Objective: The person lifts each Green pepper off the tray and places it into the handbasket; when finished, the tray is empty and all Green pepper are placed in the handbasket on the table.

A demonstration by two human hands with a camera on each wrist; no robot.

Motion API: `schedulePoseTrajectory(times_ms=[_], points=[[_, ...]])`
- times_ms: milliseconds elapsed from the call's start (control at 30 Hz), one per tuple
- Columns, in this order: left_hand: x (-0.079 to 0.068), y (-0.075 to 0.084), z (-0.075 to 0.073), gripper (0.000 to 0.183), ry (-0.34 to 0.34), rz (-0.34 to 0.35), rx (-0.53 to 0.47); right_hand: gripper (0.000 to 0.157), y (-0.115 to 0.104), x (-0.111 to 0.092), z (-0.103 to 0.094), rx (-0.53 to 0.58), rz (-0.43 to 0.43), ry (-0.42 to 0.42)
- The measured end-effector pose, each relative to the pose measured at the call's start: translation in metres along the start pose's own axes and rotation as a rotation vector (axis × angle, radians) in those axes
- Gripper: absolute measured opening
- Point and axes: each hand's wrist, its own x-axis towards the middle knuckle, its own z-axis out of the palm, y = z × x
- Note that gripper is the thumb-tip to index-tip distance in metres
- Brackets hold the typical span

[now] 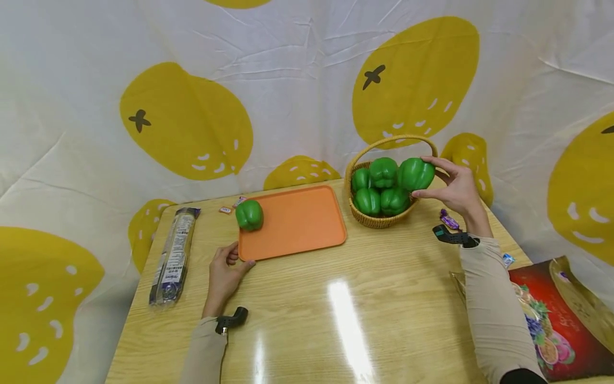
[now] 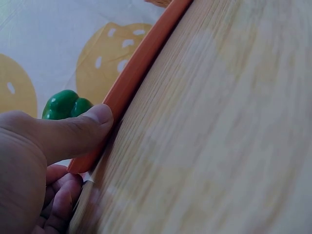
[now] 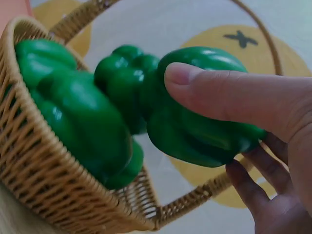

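Observation:
My right hand (image 1: 455,186) grips a green bell pepper (image 3: 204,112) between thumb and fingers, at the right side of the wicker basket (image 1: 376,221). Several more green bell peppers (image 3: 83,122) fill the basket below and left of it. At the near left corner of the orange tray (image 1: 297,218), my left hand (image 1: 225,274) pinches the rim, its thumb on the near edge and its other fingers curled at the side. One bell pepper (image 1: 249,215) sits on the tray's left end; in the left wrist view it shows partly behind the thumb.
A long clear-wrapped package (image 1: 175,256) lies on the left of the wooden table (image 1: 288,314). Small wrapped sweets (image 1: 225,210) lie behind the tray, and a purple one (image 1: 449,219) beside the right wrist. A red and gold bag (image 1: 561,314) lies at the right, partly behind the right sleeve.

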Motion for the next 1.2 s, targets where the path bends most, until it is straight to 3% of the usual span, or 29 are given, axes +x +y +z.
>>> schedulePoseTrajectory(times_ms=[233,500,933,1200], points=[[0.000,0.000,0.000,0.070,-0.002,-0.001,-0.001,0.079,0.025,0.002,-0.002,-0.272,0.055,0.037],[0.002,0.000,0.000,0.070,0.009,0.001,-0.013,0.081,0.026,0.001,0.008,-0.424,0.024,0.136],[0.002,0.001,0.001,0.070,0.008,0.003,-0.013,0.084,0.043,-0.005,0.016,-0.427,0.008,0.270],[0.001,0.002,0.000,0.070,0.003,-0.004,-0.010,0.086,0.051,-0.005,0.019,-0.419,-0.049,0.272]])
